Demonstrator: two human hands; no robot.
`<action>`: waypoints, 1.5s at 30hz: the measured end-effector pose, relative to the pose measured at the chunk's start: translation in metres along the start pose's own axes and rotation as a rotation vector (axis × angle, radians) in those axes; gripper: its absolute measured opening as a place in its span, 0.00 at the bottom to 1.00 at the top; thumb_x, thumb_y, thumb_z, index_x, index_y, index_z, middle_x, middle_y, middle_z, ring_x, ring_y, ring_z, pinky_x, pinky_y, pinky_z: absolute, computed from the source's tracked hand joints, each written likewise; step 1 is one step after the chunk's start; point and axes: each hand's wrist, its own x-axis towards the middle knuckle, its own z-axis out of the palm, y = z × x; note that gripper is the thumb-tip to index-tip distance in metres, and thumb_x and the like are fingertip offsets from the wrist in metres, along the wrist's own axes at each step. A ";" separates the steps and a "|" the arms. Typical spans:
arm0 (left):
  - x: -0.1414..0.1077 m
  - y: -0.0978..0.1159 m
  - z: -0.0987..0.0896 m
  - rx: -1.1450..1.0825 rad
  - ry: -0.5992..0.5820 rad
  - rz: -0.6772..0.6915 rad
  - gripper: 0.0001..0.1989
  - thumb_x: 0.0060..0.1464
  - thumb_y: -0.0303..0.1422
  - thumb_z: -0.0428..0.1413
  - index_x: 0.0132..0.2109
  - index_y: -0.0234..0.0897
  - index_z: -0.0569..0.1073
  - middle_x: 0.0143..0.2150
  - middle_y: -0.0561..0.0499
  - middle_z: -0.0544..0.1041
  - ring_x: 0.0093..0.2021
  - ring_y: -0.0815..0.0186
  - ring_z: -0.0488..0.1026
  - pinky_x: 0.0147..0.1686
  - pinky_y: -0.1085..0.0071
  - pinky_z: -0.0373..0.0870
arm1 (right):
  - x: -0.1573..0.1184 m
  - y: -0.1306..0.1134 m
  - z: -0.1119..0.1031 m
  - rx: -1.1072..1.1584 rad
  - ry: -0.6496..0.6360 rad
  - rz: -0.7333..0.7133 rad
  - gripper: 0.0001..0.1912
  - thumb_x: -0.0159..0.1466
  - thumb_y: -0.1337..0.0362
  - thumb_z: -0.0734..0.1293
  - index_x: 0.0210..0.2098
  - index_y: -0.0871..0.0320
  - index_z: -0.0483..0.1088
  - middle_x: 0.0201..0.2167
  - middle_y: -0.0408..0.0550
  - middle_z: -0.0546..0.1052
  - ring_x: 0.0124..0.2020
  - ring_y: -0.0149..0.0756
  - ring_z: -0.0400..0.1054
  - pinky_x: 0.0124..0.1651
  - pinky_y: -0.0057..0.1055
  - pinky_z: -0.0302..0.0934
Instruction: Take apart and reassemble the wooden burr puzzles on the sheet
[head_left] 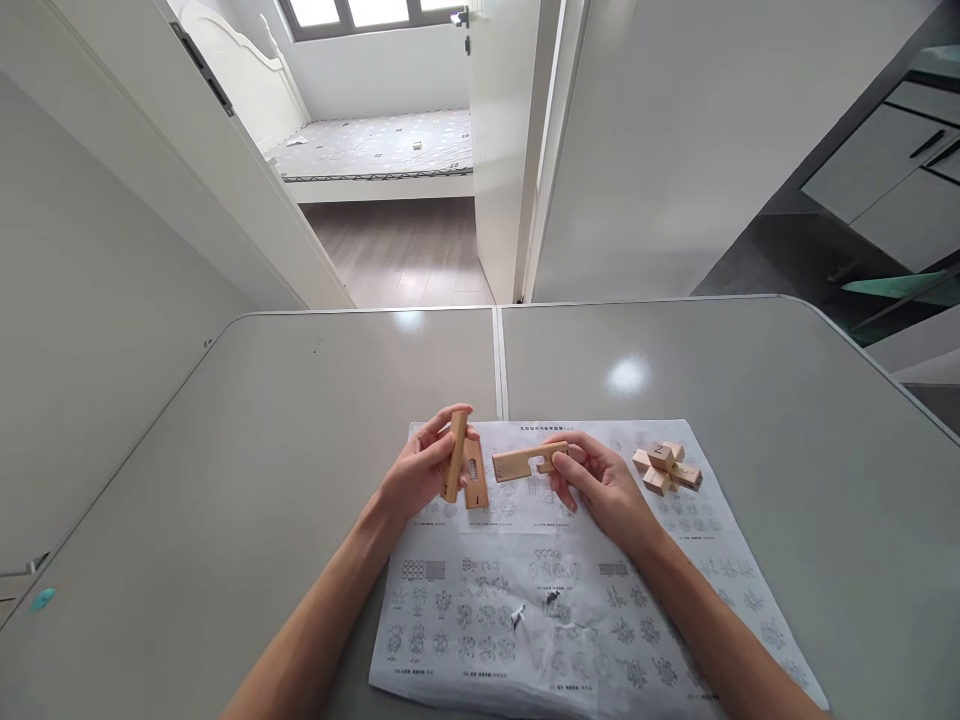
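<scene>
My left hand (429, 462) is closed around a light wooden puzzle piece (454, 458), tilted nearly upright. Just right of it is a second wooden piece (475, 474) with a slot through it; whether my left fingers also hold this one I cannot tell. Between thumb and fingers, my right hand (596, 485) pinches a notched wooden puzzle piece (517, 464), its long plain end pointing left. Both hands are above a printed instruction sheet (480, 690) covered in small line diagrams. On the sheet's right side sits an assembled wooden cross-shaped puzzle (667, 468).
The grey table (300, 420) has a seam (499, 360) running away from me. A small green object (43, 598) is at the far left. Beyond the table are an open white door (504, 140) and a bed (375, 145). The sheet is creased, with small tears near its middle.
</scene>
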 end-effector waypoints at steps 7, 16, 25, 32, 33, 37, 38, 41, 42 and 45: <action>0.002 0.001 0.016 0.332 0.262 0.291 0.13 0.69 0.43 0.59 0.54 0.43 0.77 0.48 0.49 0.81 0.17 0.80 0.63 0.15 0.77 0.61 | -0.001 -0.003 0.006 -0.075 0.079 -0.024 0.13 0.72 0.51 0.70 0.43 0.55 0.77 0.24 0.38 0.66 0.21 0.29 0.58 0.25 0.29 0.53; 0.004 -0.010 0.022 0.745 0.371 0.376 0.13 0.73 0.42 0.53 0.56 0.43 0.74 0.54 0.47 0.76 0.24 0.76 0.71 0.24 0.74 0.69 | -0.002 -0.002 0.012 -0.234 0.097 -0.019 0.17 0.72 0.49 0.69 0.41 0.57 0.76 0.25 0.39 0.65 0.23 0.30 0.55 0.25 0.30 0.49; -0.003 0.005 0.015 1.115 0.332 0.428 0.11 0.72 0.35 0.52 0.54 0.41 0.76 0.52 0.45 0.81 0.47 0.61 0.80 0.50 0.64 0.75 | -0.002 -0.002 0.018 -0.415 0.076 -0.064 0.16 0.74 0.50 0.65 0.41 0.56 0.75 0.27 0.43 0.71 0.26 0.34 0.58 0.30 0.32 0.54; -0.023 0.002 0.014 1.294 0.330 0.366 0.15 0.71 0.35 0.51 0.57 0.41 0.78 0.57 0.43 0.82 0.59 0.54 0.77 0.60 0.55 0.74 | -0.002 0.000 0.021 -0.503 0.075 -0.083 0.15 0.75 0.51 0.64 0.44 0.55 0.75 0.26 0.41 0.69 0.26 0.35 0.60 0.30 0.31 0.57; -0.026 0.000 0.014 1.313 0.330 0.368 0.15 0.72 0.36 0.51 0.58 0.41 0.78 0.58 0.44 0.81 0.61 0.54 0.76 0.62 0.54 0.73 | -0.001 0.000 0.021 -0.509 0.078 -0.085 0.15 0.75 0.51 0.64 0.44 0.55 0.75 0.26 0.41 0.68 0.26 0.35 0.60 0.29 0.31 0.57; -0.037 -0.010 0.010 1.437 0.336 0.392 0.17 0.72 0.36 0.51 0.63 0.43 0.76 0.64 0.46 0.79 0.72 0.52 0.68 0.71 0.48 0.65 | -0.001 0.002 0.022 -0.534 0.095 -0.097 0.15 0.75 0.52 0.64 0.46 0.55 0.74 0.27 0.42 0.71 0.26 0.35 0.63 0.30 0.32 0.59; -0.039 -0.013 0.009 1.469 0.339 0.403 0.19 0.73 0.35 0.51 0.65 0.43 0.74 0.66 0.46 0.78 0.74 0.52 0.66 0.72 0.47 0.64 | 0.000 0.002 0.023 -0.540 0.099 -0.101 0.14 0.75 0.52 0.64 0.46 0.55 0.74 0.27 0.42 0.72 0.27 0.36 0.64 0.30 0.32 0.60; -0.044 -0.024 0.004 1.579 0.310 0.468 0.22 0.73 0.34 0.50 0.71 0.45 0.69 0.72 0.46 0.72 0.76 0.52 0.63 0.74 0.45 0.62 | 0.000 0.004 0.024 -0.556 0.117 -0.112 0.14 0.75 0.53 0.64 0.49 0.56 0.74 0.29 0.44 0.75 0.27 0.36 0.67 0.31 0.32 0.62; -0.044 -0.027 0.002 1.621 0.303 0.491 0.23 0.74 0.33 0.49 0.72 0.45 0.67 0.73 0.46 0.70 0.76 0.53 0.62 0.75 0.45 0.60 | 0.000 0.005 0.024 -0.561 0.123 -0.117 0.14 0.75 0.53 0.64 0.49 0.56 0.74 0.29 0.45 0.76 0.27 0.37 0.67 0.32 0.32 0.62; -0.046 -0.033 0.001 1.729 0.282 0.500 0.26 0.75 0.31 0.46 0.75 0.46 0.62 0.77 0.44 0.64 0.78 0.53 0.59 0.76 0.45 0.57 | 0.001 0.006 0.025 -0.575 0.134 -0.127 0.14 0.75 0.53 0.64 0.50 0.56 0.74 0.30 0.45 0.77 0.28 0.37 0.69 0.32 0.32 0.63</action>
